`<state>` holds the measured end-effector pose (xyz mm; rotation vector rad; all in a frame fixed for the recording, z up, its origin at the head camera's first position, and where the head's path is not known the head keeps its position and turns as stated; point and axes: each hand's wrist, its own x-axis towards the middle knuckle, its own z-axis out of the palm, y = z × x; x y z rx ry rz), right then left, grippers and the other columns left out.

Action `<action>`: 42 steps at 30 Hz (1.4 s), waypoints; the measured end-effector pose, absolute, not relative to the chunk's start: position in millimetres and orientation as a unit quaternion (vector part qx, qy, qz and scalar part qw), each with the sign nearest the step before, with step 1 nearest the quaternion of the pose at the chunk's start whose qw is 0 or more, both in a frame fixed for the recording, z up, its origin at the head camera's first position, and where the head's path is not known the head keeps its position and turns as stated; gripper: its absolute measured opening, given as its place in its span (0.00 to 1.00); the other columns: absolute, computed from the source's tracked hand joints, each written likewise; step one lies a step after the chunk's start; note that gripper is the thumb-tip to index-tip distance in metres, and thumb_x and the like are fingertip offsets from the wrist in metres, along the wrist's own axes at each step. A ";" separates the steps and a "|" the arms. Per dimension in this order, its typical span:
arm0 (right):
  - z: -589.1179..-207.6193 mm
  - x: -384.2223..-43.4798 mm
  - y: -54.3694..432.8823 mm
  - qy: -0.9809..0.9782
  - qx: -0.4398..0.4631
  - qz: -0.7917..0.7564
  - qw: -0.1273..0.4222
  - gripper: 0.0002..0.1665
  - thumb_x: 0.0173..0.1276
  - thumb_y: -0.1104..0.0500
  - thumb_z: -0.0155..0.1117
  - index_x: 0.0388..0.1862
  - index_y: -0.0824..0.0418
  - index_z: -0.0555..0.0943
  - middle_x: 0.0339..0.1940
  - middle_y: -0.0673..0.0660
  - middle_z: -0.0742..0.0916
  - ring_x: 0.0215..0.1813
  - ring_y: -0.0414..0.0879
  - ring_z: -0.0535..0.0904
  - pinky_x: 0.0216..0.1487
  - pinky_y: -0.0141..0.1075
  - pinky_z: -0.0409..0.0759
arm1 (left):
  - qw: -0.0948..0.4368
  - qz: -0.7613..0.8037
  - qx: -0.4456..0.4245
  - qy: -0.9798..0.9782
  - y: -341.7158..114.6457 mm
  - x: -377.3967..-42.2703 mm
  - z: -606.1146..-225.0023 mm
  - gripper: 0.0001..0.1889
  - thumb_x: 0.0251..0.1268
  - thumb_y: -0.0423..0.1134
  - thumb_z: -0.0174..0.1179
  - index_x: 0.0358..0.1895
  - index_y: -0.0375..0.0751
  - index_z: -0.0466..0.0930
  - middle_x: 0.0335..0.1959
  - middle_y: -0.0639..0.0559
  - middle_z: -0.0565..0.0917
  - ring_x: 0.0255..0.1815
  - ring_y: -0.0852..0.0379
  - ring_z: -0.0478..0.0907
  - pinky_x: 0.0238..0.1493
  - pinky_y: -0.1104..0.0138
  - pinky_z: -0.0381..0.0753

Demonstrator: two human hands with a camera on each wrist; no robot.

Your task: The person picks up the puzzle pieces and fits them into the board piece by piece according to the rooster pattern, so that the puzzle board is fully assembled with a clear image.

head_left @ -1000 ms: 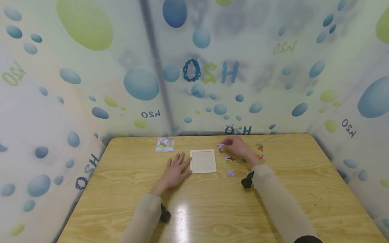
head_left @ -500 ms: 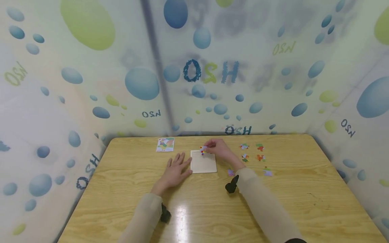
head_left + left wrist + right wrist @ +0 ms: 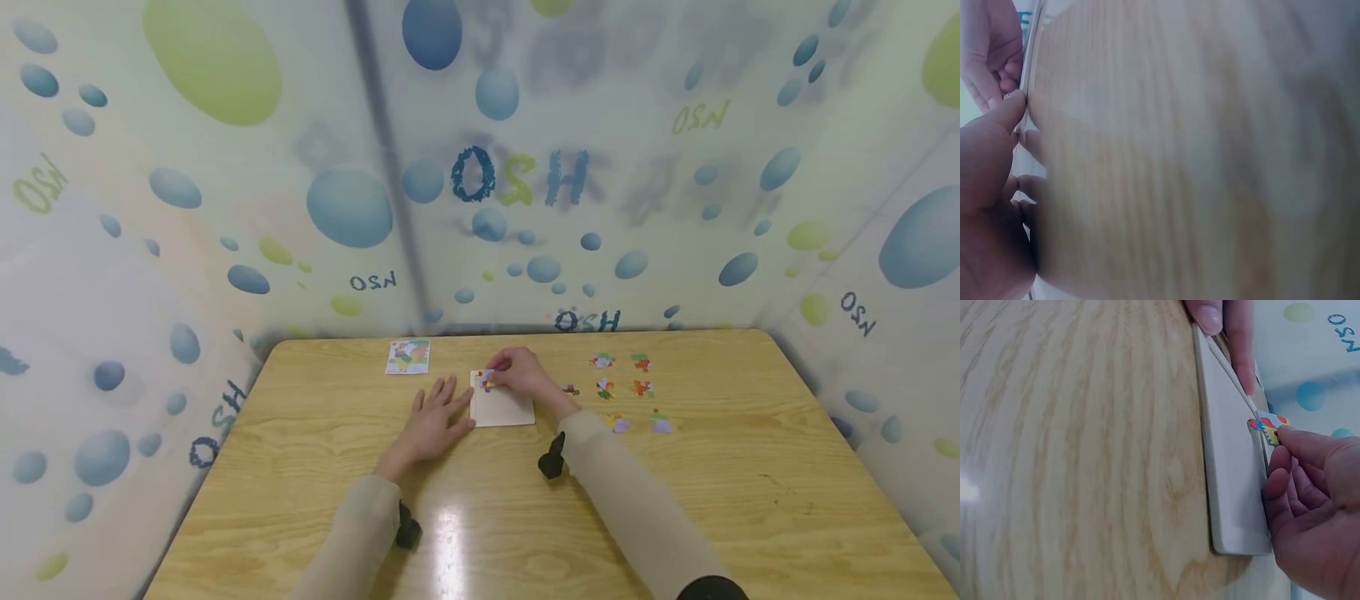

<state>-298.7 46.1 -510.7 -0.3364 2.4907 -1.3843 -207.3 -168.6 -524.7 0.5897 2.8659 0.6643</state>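
While the left hand (image 3: 429, 425) lies spread on the wooden table (image 3: 750, 483), its fingers apart and holding nothing, the thumb and index finger touch the left edge of a shallow pale tray (image 3: 510, 408). The right hand (image 3: 523, 373) reaches over the far side of this tray and pinches a small colourful puzzle piece (image 3: 1270, 427) between thumb and fingertips, its other fingers curled loosely beneath. The piece is at the tray's far left corner, just inside the raised rim as the head view shows it; whether it touches the tray floor is hard to tell, since it is small there and tilted in the right wrist view.

To the right of the tray, loose puzzle pieces (image 3: 643, 388) lie well apart from one another in rough rows, seven of them in sight, printed in red, green, yellow and lilac. Beyond the left hand, near the table's far edge, lies a square picture card (image 3: 408, 357) with a bright, many-coloured print.

Both forearms wear pale sleeves (image 3: 622, 492), each with a black device (image 3: 552, 458) at the wrist. Behind the table hangs a light curtain (image 3: 637, 100) patterned with blue and green ovals and mirrored H2O lettering (image 3: 520, 177).
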 end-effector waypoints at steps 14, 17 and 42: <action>-516.3 -294.5 41.8 0.878 -0.127 -0.445 0.121 0.06 0.70 0.63 0.70 0.44 0.61 0.88 0.36 0.53 0.85 0.40 0.47 0.78 0.42 0.38 0.77 | 0.072 0.229 0.198 0.951 -168.1 -207.2 -526.6 0.32 0.80 0.53 0.53 0.79 0.44 0.64 0.82 0.34 0.50 0.83 0.34 0.42 0.76 0.35 0.36; -517.5 -294.1 40.7 0.880 -0.130 -0.442 0.119 0.06 0.70 0.62 0.71 0.44 0.60 0.88 0.36 0.52 0.85 0.40 0.47 0.78 0.44 0.38 0.78 | 0.074 0.227 0.197 0.951 -168.9 -207.1 -527.0 0.32 0.80 0.54 0.53 0.79 0.45 0.64 0.82 0.34 0.49 0.83 0.35 0.42 0.76 0.36 0.35; -524.8 -290.5 32.7 0.889 -0.125 -0.433 0.078 0.05 0.68 0.63 0.71 0.41 0.62 0.88 0.36 0.52 0.86 0.40 0.45 0.80 0.45 0.39 0.81 | 0.068 0.236 0.201 0.948 -168.4 -203.5 -521.1 0.31 0.79 0.51 0.54 0.78 0.42 0.65 0.82 0.32 0.50 0.82 0.32 0.43 0.75 0.34 0.38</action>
